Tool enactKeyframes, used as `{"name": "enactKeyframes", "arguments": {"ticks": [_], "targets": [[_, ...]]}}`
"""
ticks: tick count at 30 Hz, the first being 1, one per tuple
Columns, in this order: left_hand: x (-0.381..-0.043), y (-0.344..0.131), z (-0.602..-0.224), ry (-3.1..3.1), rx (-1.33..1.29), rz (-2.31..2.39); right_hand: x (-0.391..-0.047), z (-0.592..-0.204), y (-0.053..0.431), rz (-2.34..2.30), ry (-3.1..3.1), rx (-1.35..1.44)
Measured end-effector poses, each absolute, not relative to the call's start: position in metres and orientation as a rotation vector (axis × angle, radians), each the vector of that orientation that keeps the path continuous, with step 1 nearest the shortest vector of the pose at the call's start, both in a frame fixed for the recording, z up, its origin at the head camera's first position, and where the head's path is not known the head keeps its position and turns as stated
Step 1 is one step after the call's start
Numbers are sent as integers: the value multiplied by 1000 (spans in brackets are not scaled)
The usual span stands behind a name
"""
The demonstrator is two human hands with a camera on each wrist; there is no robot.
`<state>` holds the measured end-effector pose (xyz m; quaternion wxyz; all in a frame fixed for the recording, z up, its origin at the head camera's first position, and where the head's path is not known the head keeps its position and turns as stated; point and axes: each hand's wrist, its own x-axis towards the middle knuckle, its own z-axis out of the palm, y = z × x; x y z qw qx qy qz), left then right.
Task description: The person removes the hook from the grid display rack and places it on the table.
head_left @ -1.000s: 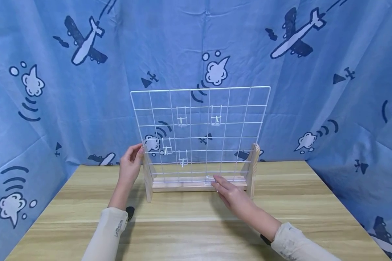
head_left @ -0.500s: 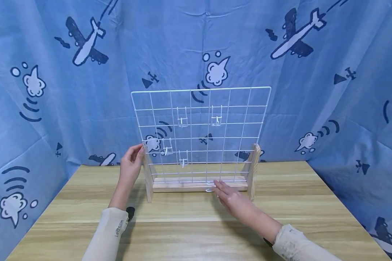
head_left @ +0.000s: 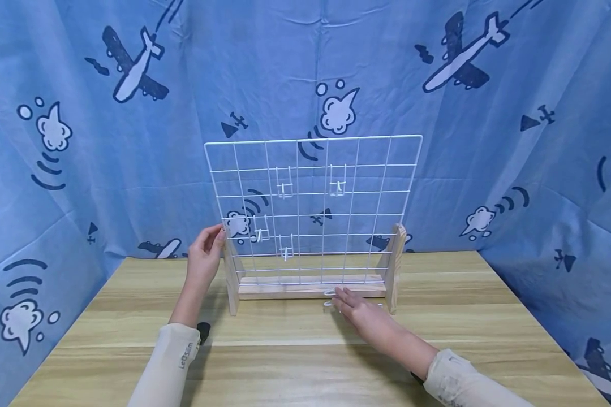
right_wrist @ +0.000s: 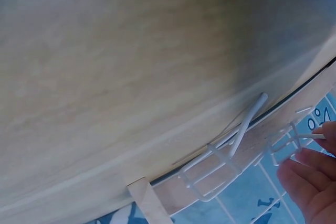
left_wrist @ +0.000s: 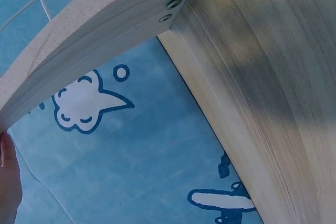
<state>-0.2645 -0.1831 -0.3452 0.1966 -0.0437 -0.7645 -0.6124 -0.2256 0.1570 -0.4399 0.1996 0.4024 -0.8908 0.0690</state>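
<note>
A white wire grid panel (head_left: 313,215) stands upright in a wooden stand (head_left: 394,265), with several white wire hooks hung on it, one of them a hook (head_left: 285,252) low on the left. My left hand (head_left: 203,251) grips the top of the stand's left upright (left_wrist: 94,45) between thumb and fingers. In front of the stand's base, my right hand (head_left: 364,314) pinches a loose white hook (right_wrist: 286,142) by its prong. In the head view this hook's wire ends peek out left of the fingertips. Another white hook (right_wrist: 212,171) lies on the tabletop near the right upright, mostly hidden behind the right hand in the head view.
The wood-grain table (head_left: 265,367) extends around the stand on both sides and in front. A blue curtain (head_left: 305,68) printed with airplanes and clouds hangs close behind and along both sides. Metal screws (left_wrist: 173,3) show in the stand's left upright.
My right hand has moved down and slightly toward me with the hook, from in front of the grid's lowest bars to the base plank's front. The left hand keeps its place on the upright.
</note>
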Motion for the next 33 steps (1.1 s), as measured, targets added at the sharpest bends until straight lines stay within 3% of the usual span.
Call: {"name": "enactKeyframes", "arguments": {"ticks": [18,25,33], "targets": [[-268,-185,-347,-2132,-117,-1732,-227,-439,149,74,-2607,1126],[-290,-194,-375,-2107,-148,-1668,-223,-441,151,-83,-2560,1162],[-290,-194,-374,-2098,-143,-1678,-220,-446,151,-123,-2461,1191]]}}
